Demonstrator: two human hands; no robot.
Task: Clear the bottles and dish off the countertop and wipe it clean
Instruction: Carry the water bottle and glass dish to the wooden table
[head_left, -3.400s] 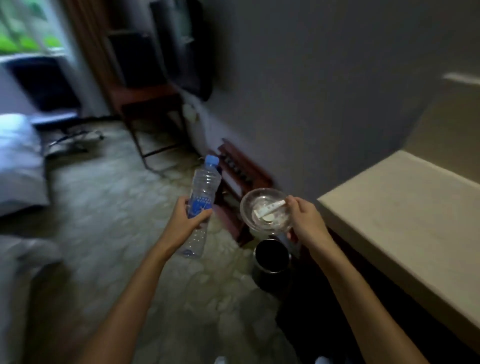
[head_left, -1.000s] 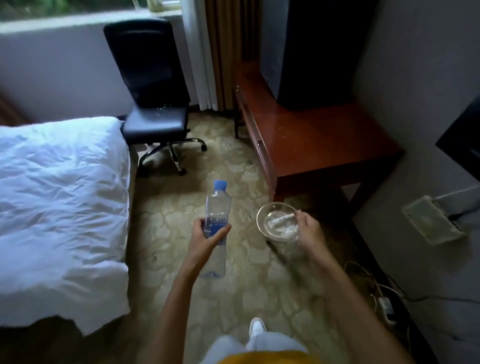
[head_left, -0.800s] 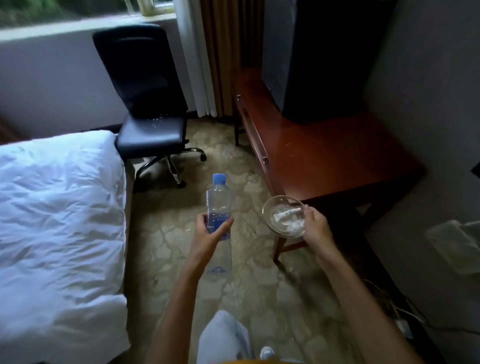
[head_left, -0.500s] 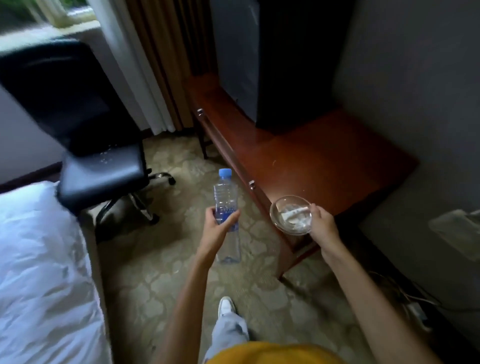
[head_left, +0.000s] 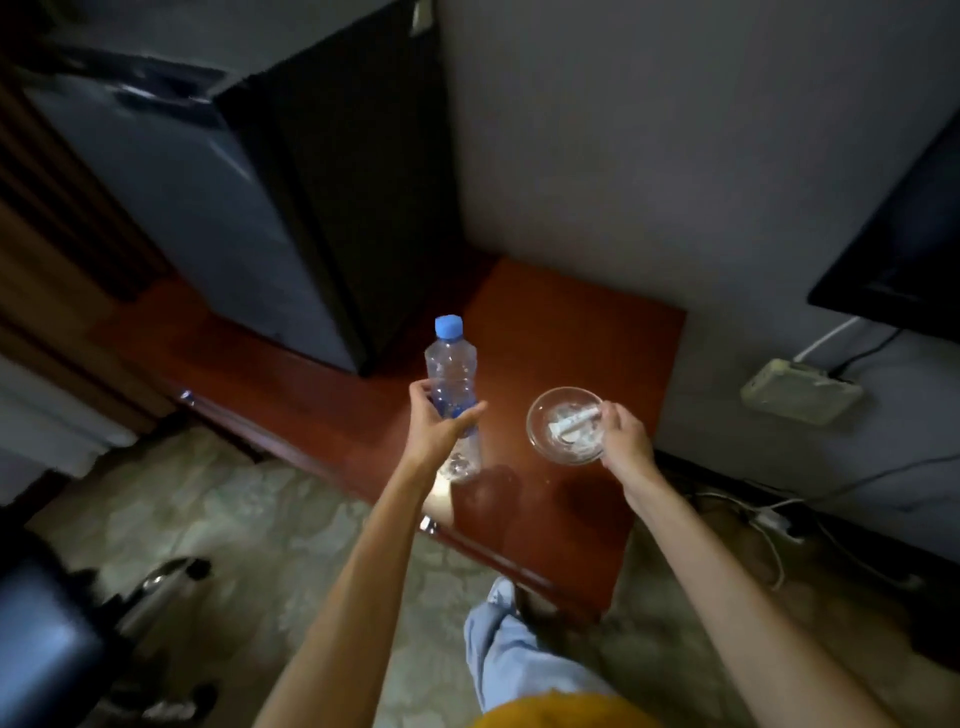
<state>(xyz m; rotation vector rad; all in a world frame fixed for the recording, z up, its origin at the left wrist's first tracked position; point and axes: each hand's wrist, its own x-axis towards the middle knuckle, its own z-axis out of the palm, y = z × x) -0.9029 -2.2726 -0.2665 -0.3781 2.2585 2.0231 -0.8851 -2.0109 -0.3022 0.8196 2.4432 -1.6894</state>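
Plastic bottle (head_left: 451, 364) – L hand (head_left: 434, 426)

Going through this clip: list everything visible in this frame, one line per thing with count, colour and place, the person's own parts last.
water bottle: 1, clear with blue cap, upright over the wooden table.
glass dish: 1, clear with white bits inside, over the table's right part.
wooden table: 1, reddish brown, against the wall.
mini fridge: 1, dark grey, on the table's left part.
TV: 1, black, on the wall at right.
wall box: 1, pale, low on the wall, cables attached.
office chair: 1, black, bottom left.
left hand: 1, grips the bottle.
right hand: 1, holds the dish's rim.
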